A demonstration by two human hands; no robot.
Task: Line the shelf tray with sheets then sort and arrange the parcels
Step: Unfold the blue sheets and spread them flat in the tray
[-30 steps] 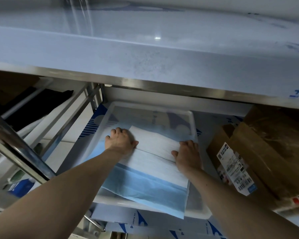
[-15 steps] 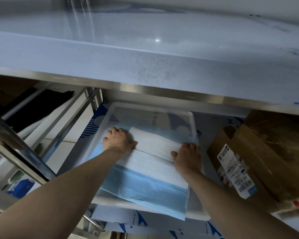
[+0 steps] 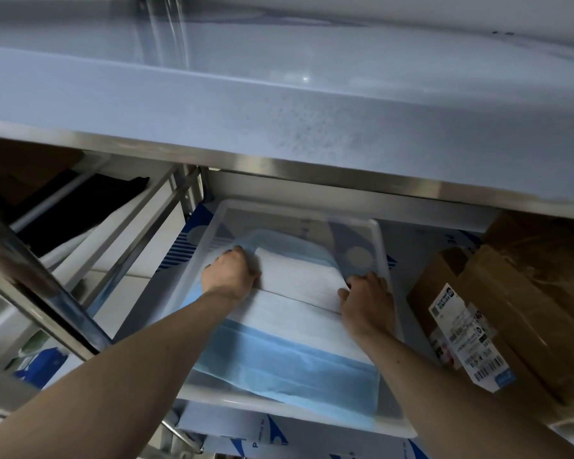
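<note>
Steel shelf overhangs your translucent tray. The blue-and-white sheet lies inside it, pushed farther back than a second ago. Your left hand and right hand press it, fingers flat. Lining continues; brown parcels wait beside the tray.

On the brown parcel at the right, a white shipping label is stuck; barcodes and a QR code are printed on it, but its lines of text are too small to be read. On the blue-and-white shelf liner, only the letters "PE" can be made out.
</note>
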